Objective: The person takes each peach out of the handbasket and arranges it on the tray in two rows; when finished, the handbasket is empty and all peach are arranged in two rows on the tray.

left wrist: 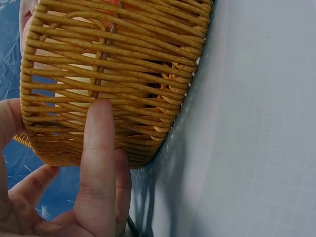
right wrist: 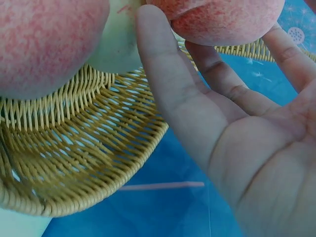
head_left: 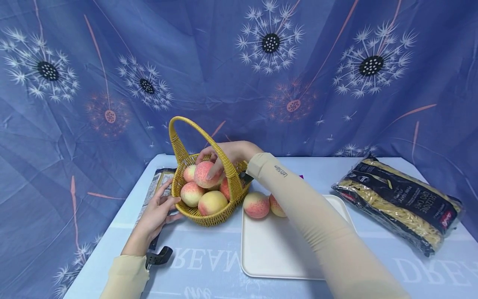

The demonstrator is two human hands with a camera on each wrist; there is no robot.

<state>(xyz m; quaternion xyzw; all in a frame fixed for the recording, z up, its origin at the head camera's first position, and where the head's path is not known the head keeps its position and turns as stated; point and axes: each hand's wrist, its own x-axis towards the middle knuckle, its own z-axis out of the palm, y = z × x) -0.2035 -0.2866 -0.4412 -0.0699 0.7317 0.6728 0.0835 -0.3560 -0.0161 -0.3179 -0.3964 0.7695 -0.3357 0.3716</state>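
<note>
A yellow wicker basket with a tall arched handle holds several red-and-yellow peaches. Passing beneath the handle, my right hand grips a peach over the fruit in the basket. In the right wrist view, the fingers curl against that peach, with the basket's woven wall below. My left hand steadies the basket's left side. Up close in the left wrist view, a straight finger presses the weave, and another digit lies at the rim.
A white tray lies right of the basket, bearing a peach and another peach partly behind my right sleeve. A pasta bag rests at the right. Another dark package lies partly under my left hand. A patterned blue cloth hangs behind.
</note>
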